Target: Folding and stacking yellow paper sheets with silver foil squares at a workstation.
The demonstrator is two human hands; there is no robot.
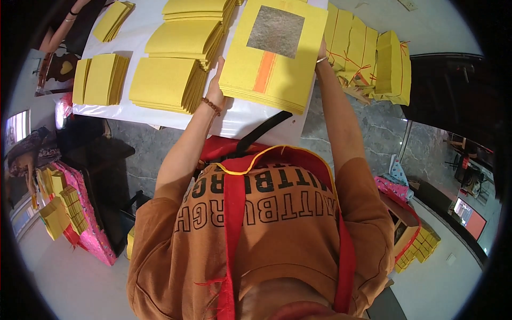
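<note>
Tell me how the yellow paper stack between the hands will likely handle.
The yellow paper stack may slide apart, as no tie shows around its layers. It seems fairly stiff, its top looking flat; the several layers suggest some weight.

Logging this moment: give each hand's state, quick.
Left hand: holding yellow paper stack, left side.
Right hand: holding same stack, right side; mostly hidden.

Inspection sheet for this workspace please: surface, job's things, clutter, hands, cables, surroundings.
Surface: white-covered table, several yellow stacks on its left half.
Job's things: large yellow stack, grey panel and orange strip on its top.
Clutter: red-tied yellow bundles crowded off the table's right side.
Hands: left hand holds the large stack's left edge; right hand its right edge, mostly hidden.
Cables: nothing seen.
Surroundings: grey marbled floor; another person's arm, upper left.
</note>
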